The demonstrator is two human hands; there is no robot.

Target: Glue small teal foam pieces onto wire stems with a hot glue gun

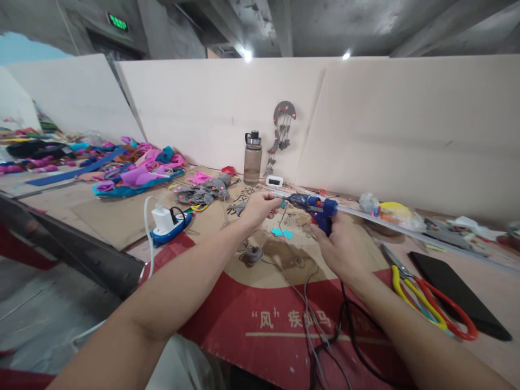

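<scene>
My right hand [339, 244] is wrapped round the grip of a blue hot glue gun [311, 205], its nozzle pointing left. A long clear glue stick [390, 226] runs out of the gun's back. My left hand [262, 208] is pinched closed just at the nozzle. A small teal bit [283, 204] shows by its fingertips, but what the fingers hold is too small to make out. Below the hands lie a turquoise felt piece [281, 233] and a bundle of grey cord [253, 253], with loose strands trailing to the table's front edge.
A blue power strip [170, 230] with a white plug sits left. Behind are a water bottle [252, 162], a small white clock [274, 181] and grey felt pieces [203, 190]. Scissors [422, 298] and a black flat case [459, 292] lie right. Coloured scraps [138, 170] heap far left.
</scene>
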